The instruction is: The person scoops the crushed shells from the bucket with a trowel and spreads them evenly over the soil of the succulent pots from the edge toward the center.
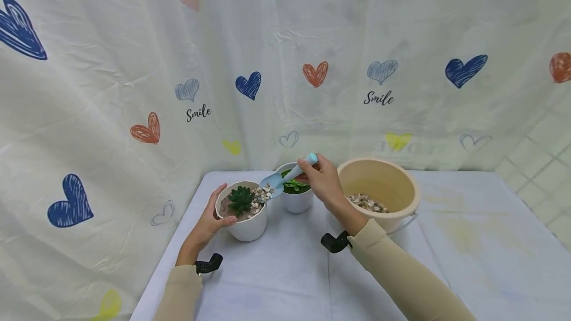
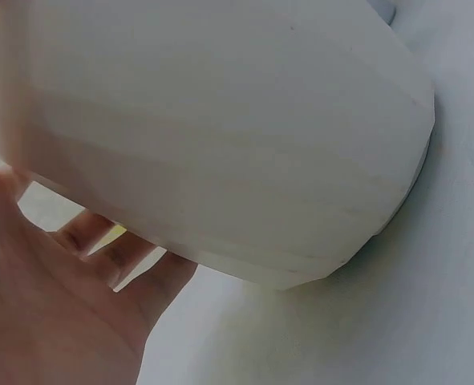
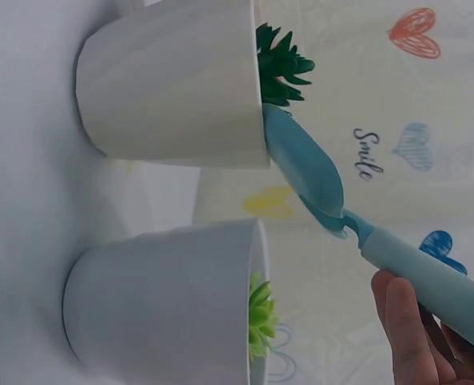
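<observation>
A white flower pot (image 1: 248,228) holds a dark green succulent (image 1: 241,199), with pebbles over part of its surface. My left hand (image 1: 206,226) grips this pot from the left, thumb near the front of the rim and fingers along its far side. In the left wrist view, the pot's wall (image 2: 220,136) fills most of the picture. A light blue hand trowel (image 3: 305,160) is held by its handle in my right hand (image 1: 325,185). Its blade tilts down over the pot's right rim, and pebbles (image 1: 265,191) lie at its tip beside the succulent.
A second white pot (image 1: 297,204) with a lighter green succulent (image 3: 261,321) stands just right of the first, behind the trowel. Farther right is a beige bucket (image 1: 383,180) with pebbles (image 1: 368,203) at its bottom. A heart-printed curtain (image 1: 285,38) hangs behind the white-covered table (image 1: 276,271).
</observation>
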Available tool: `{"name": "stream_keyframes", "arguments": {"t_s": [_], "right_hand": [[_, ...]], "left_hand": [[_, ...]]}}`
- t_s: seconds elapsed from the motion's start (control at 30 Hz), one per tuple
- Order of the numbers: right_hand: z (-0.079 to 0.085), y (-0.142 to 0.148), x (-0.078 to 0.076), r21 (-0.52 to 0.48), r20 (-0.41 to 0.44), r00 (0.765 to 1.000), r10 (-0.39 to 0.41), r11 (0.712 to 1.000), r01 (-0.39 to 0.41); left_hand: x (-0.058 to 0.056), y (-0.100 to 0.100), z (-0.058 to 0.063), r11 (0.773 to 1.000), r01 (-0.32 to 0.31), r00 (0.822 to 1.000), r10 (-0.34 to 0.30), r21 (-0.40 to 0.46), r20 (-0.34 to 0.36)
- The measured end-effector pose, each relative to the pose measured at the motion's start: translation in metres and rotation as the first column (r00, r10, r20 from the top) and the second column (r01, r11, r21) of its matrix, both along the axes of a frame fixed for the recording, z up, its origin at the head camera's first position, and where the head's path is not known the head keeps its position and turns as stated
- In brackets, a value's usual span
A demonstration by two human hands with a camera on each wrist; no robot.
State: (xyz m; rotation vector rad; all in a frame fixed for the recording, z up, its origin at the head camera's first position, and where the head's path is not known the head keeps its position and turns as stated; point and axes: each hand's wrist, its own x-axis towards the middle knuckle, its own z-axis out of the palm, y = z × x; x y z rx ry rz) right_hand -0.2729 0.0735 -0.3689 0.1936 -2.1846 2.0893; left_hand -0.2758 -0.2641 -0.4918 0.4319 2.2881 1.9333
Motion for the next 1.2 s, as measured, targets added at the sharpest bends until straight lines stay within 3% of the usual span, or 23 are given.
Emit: {"name": "stream_keyframes", "arguments": {"t_s": [0.17, 0.37, 0.7, 1.2], "right_hand": [[0.0005, -0.0005, 0.0005, 0.003, -0.013, 1.0, 0.004, 1.0, -0.004], [0.0018, 0.0004, 0.0015, 0.021, -0.017, 1.0, -0.007, 1.0, 0.007], [0.0048, 0.0006, 0.0046, 0.001, -0.019, 1.0, -0.004, 1.0, 0.004], [0.0025, 0.0004, 0.0063, 0.037, -0.085, 0.996, -0.026, 0.999, 0.029]], "left_hand": [[0.0016, -0.0016, 0.0001, 1.0, -0.02, 1.0, 0.02, -0.008, -0.006], [0.0023, -0.0009, 0.0012, 0.999, -0.031, 0.999, 0.031, 0.008, 0.034], [0.0013, -0.0038, -0.0009, 0.999, -0.017, 0.999, 0.016, 0.031, 0.036], [0.0023, -0.0075, -0.0016, 1.0, -0.013, 0.999, 0.014, 0.026, -0.048]]}}
